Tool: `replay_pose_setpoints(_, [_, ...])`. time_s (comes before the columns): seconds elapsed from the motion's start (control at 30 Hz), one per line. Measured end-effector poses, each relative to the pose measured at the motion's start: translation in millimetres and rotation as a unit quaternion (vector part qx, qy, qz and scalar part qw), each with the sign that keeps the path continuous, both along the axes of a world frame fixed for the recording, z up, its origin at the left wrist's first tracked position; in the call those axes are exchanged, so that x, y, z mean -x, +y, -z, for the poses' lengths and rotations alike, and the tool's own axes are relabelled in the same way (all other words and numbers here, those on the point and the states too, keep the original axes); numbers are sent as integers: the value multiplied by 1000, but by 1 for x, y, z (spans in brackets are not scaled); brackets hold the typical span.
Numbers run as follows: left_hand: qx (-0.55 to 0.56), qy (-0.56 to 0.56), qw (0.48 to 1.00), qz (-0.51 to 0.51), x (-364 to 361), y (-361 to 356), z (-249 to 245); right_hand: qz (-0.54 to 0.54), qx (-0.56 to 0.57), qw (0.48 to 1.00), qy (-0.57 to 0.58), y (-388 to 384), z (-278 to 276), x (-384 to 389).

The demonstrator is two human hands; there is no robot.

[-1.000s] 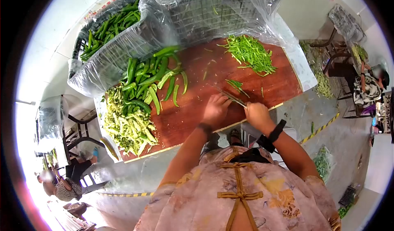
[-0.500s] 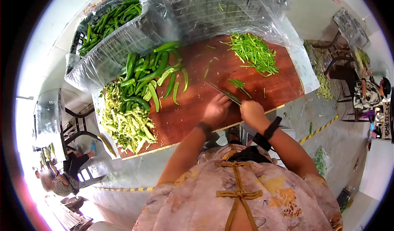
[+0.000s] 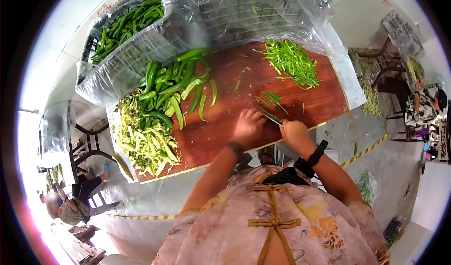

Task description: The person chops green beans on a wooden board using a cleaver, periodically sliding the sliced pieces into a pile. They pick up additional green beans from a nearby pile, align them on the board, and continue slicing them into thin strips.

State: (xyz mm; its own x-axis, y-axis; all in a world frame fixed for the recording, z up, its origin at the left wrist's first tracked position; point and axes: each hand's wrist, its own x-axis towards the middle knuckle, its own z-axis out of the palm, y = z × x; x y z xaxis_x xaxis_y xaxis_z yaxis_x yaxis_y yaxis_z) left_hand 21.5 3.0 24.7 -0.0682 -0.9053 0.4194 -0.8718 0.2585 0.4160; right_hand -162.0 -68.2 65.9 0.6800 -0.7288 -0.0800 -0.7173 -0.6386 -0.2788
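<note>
My right hand point(image 3: 295, 134) is closed around the handle of a knife point(image 3: 270, 116), whose thin blade points up and left across the wooden board point(image 3: 216, 138). Just left of the blade, my left hand point(image 3: 249, 126) rests on the board with its fingers bent and close together; what lies beneath them is hidden. A few green pepper strips point(image 3: 272, 99) are beyond the blade. A larger heap of cut strips point(image 3: 293, 65) sits at the board's far right. Whole and halved green peppers point(image 3: 169, 84) lie at the left, above a pile of pale pepper cores point(image 3: 143, 138).
Plastic-lined crates point(image 3: 263, 15) line the board's far edge; the left one holds many green peppers point(image 3: 129, 23). Another person point(image 3: 423, 107) sits at right, and one point(image 3: 73, 208) at left. Yellow-black tape point(image 3: 364, 150) marks the floor.
My right hand and the knife handle have shifted slightly right and toward me. The small strips beyond the blade have spread out a little. My left hand stays nearly in place.
</note>
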Motion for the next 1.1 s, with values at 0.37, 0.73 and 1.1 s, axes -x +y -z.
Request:
replay_pose_setpoints(0.37, [42,49,998,17,-2,-2,11,-17,-44,999,12,7,-13,4])
replay_pose_setpoints(0.73, [97,76,992,27,-1,-3,11,-33,-10,999,-12,-37,4,-73])
replay_pose_setpoints(1.1, [58,35,996,-50,0,4,4,23,-20,999,-33,-5,-12,2])
